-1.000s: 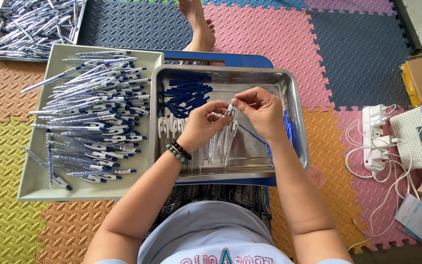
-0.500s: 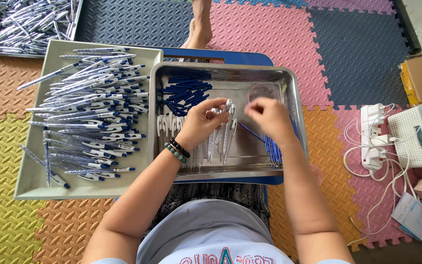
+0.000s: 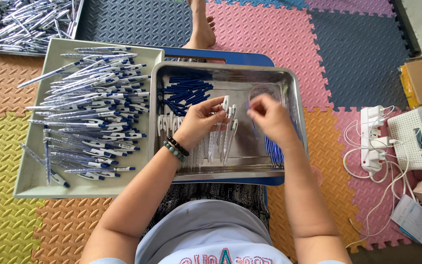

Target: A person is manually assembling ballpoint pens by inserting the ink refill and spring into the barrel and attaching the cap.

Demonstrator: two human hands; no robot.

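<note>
left hand (image 3: 199, 122) pinching a white pen barrel (image 3: 224, 103) | right hand (image 3: 268, 117) fingers curled, contents unclear | both above steel tray (image 3: 289, 83) | finished pens (image 3: 89, 117) left

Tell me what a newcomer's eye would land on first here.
First, the big heap of white-and-blue pens on the pale tray at the left. Next, the two hands over the steel tray in the middle: the left hand has its grip on a clear pen barrel, the right hand beside it. Bright foam floor tiles surround everything.
</note>
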